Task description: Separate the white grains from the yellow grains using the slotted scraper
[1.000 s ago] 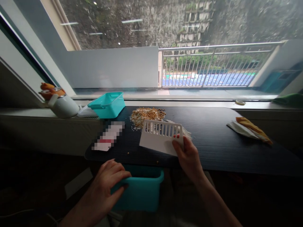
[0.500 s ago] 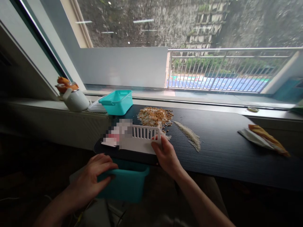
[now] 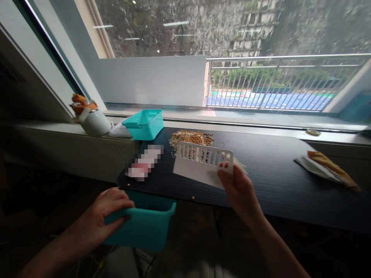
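Observation:
My right hand (image 3: 239, 191) is closed on the right corner of a white slotted plastic scraper (image 3: 201, 164), held tilted above the black table (image 3: 275, 173) just in front of a heap of mixed grains and beans (image 3: 191, 138). My left hand (image 3: 106, 216) grips the rim of a teal plastic bin (image 3: 145, 227), held below the table's front edge. A thin line of white rice (image 3: 242, 166) shows just right of the scraper. One loose bean (image 3: 193, 198) lies near the front edge.
A second teal bin (image 3: 143, 123) stands at the table's back left. A blurred-out card (image 3: 144, 163) lies left of the scraper. A white pot with an orange toy (image 3: 89, 116) sits on the sill. A wrapper with something yellow (image 3: 327, 166) lies at the right.
My right hand has carried the scraper back to the right, from the left front of the table to in front of the heap. The bin in my left hand has shifted slightly left.

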{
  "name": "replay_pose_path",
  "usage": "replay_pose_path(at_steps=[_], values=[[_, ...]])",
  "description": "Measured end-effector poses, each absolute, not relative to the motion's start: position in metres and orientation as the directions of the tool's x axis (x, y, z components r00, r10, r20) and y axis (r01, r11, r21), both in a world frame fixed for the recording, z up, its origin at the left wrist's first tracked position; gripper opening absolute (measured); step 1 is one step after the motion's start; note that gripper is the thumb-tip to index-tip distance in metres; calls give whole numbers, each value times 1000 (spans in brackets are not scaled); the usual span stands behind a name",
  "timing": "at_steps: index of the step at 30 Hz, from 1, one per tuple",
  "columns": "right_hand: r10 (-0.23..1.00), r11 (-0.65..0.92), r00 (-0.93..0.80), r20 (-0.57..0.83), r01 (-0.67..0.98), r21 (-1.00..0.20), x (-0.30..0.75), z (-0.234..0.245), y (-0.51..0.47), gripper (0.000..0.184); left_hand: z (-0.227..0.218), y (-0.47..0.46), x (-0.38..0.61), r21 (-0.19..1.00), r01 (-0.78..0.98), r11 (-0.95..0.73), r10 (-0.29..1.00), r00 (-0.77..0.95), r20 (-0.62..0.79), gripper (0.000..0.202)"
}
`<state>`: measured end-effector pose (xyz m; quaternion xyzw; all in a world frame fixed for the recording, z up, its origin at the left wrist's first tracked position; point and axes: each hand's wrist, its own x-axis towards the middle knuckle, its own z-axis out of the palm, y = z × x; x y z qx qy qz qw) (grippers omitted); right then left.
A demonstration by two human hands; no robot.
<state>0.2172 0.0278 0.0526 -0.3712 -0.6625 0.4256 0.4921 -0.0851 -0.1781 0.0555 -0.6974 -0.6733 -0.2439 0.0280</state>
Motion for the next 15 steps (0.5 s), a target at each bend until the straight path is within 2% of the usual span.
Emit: replay_pose_path(at_steps=[3,6,11,15], values=[[945,327,-32,326,151,-933,249,34,7,27,54,-171,-64,333,929,-161,944,47,327,15],[945,320,6,328,205,-925,262,16,-18,24,52,-160,-42,349,921,-175,947,61,314,17],[898,413,-193,395,63,-909,228,16,-42,14,46,-160,-35,334,931,-147,952,41,305,13],[795,483,-359,489,-112,-868,179,35,-35,13,37,-185,-63,280,957,-72,943,-26,331,16]])
